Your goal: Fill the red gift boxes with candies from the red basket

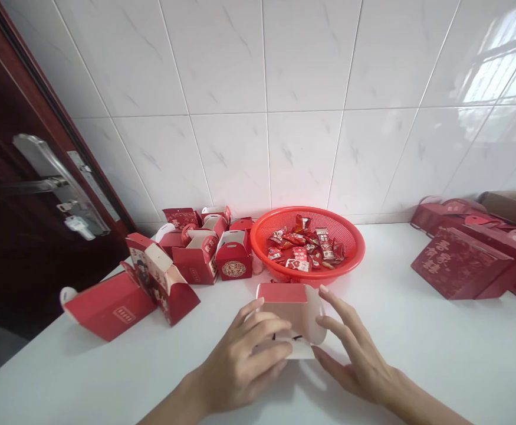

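Observation:
A small red paper gift box (pixel 283 293), its inside pale, stands on the table with its top flaps open. My left hand (pixel 251 351) lies along the box's left and near side, fingers bent over its edge and touching it. At the right side, my right hand (pixel 355 354) has its fingers spread beside a rounded white flap (pixel 317 319), the fingertips at or close to it. Just behind the box sits a red plastic basket (pixel 355 260) with wrapped candies (pixel 299 251) in it. The far side of the box is partly hidden.
Several red gift boxes (pixel 233 260) cluster left of the basket, some open, with one lying tipped (pixel 107 307) near the table's left edge. More red boxes (pixel 456 262) are stacked at the right. A tiled wall (pixel 302 147) backs the white table (pixel 417 354); a dark door (pixel 14 206) stands left.

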Tool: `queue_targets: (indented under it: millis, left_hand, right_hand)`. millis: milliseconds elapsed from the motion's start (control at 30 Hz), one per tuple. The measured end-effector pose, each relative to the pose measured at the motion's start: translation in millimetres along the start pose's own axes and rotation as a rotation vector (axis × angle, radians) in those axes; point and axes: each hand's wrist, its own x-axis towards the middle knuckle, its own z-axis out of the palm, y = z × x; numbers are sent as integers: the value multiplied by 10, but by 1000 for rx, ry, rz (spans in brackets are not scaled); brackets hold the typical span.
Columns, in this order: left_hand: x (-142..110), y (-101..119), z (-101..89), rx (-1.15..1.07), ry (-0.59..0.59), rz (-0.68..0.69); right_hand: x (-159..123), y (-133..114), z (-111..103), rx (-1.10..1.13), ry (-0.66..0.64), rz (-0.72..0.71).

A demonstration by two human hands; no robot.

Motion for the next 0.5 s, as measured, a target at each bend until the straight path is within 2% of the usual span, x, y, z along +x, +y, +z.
queue_targets:
  millis: [133, 300, 367, 500]
  left_hand:
    - [104, -108, -64, -10, 58, -52]
    - [188, -255, -104, -39, 51, -244]
    - [217, -303, -140, -70, 6, -314]
    - [282, -351, -234, -141, -183, -416]
  right_hand:
    - [-5, 57, -20, 2, 32, 44]
    - [-14, 99, -6, 46, -4, 146]
    - [-11, 118, -3, 59, -27, 178]
    - [-11, 122, -9, 91, -45, 178]
